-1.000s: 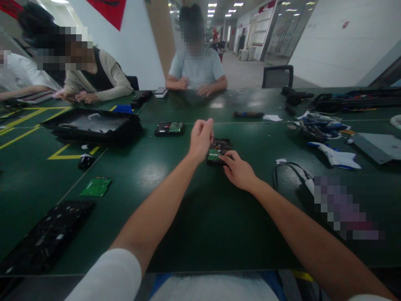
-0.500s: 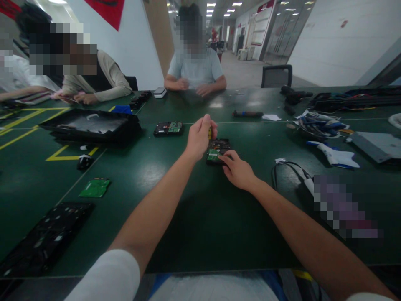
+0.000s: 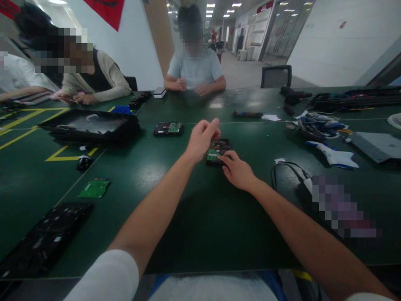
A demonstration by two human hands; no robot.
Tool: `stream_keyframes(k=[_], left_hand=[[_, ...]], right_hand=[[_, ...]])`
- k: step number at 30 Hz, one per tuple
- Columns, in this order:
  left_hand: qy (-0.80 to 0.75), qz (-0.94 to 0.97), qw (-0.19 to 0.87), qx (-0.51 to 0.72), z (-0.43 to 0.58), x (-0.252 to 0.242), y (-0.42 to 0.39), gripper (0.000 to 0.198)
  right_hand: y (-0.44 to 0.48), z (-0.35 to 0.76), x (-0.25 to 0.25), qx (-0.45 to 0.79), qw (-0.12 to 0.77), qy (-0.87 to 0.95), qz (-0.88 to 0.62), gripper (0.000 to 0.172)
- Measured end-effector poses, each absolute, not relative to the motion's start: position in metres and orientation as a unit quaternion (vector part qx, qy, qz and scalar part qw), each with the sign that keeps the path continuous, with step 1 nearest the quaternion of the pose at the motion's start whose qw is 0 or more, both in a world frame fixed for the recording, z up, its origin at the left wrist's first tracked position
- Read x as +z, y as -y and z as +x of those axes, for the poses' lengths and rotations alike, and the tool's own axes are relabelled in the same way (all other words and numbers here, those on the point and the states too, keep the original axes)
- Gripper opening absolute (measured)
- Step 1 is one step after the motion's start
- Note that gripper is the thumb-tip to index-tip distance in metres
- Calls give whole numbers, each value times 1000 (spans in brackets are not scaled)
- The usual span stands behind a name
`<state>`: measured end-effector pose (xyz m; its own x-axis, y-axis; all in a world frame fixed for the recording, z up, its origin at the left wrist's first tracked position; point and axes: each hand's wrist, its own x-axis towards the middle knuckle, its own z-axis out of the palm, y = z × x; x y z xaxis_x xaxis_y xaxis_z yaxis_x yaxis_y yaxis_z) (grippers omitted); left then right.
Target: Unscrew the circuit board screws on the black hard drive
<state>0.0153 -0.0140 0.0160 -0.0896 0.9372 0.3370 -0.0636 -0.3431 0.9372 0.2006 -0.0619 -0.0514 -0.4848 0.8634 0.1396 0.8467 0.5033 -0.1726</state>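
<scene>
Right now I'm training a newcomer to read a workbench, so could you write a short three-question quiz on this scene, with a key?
1. Which hand rests a finger on the nearer small device with a green circuit face?
2. True or false: the loose green board lies closer to the wearer's edge of the table than the black tray does.
3. What lies between the black tray and the left hand? (a) an office chair (b) a cable bundle (c) the farther small device

Key: 1, the right hand; 2, true; 3, c.
</scene>
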Motion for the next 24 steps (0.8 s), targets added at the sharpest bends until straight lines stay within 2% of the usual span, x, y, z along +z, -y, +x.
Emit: stream_keyframes(k=[4, 7, 14, 19, 24], left_hand=[[-430, 552, 347, 624, 8, 21, 12, 46], [-437, 560, 340, 616, 2, 24, 10, 41], [-374, 513, 461, 620, -3, 25, 8, 16], [-376, 484, 478, 629, 6, 23, 8, 23], [-353, 500, 482, 627, 8, 18, 5, 41]], right_hand=[[62, 201, -51, 44, 105, 861, -495, 52], [61, 202, -50, 46, 105, 863, -493, 52], [61, 203, -51, 46, 110, 864, -490, 50], [61, 202, -51, 48, 106, 863, -492, 51], [60, 202, -53, 42, 110, 864, -489, 51]])
